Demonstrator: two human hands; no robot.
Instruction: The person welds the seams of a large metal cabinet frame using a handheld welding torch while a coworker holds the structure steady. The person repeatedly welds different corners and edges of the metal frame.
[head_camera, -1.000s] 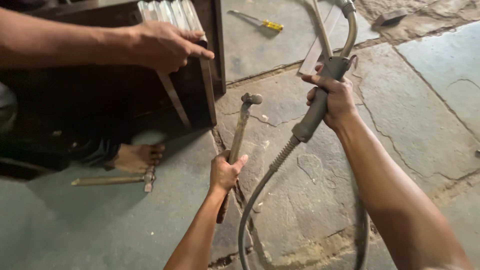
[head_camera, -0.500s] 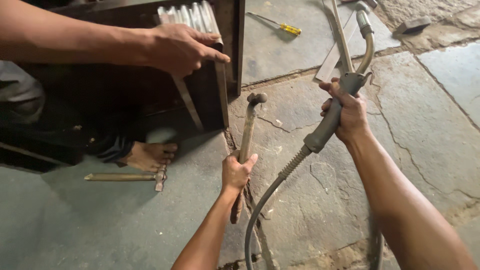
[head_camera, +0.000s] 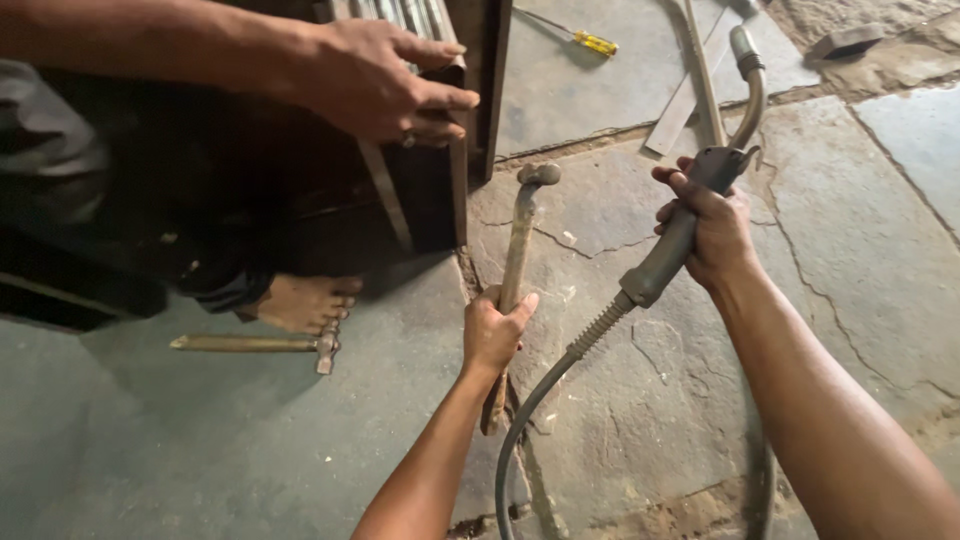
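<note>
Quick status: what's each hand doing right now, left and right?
Left hand: closed around the wooden handle of a hammer, head up.
Right hand: closed around the grip of a welding torch.

A yellow-handled screwdriver (head_camera: 590, 40) lies on the stone floor (head_camera: 860, 250) at top centre. A second hammer (head_camera: 255, 343) lies at left, beside a co-worker's bare foot (head_camera: 305, 300). Flat metal strips (head_camera: 690, 90) lie at upper right, and a dark metal frame (head_camera: 440, 200) fills the upper left.
</note>
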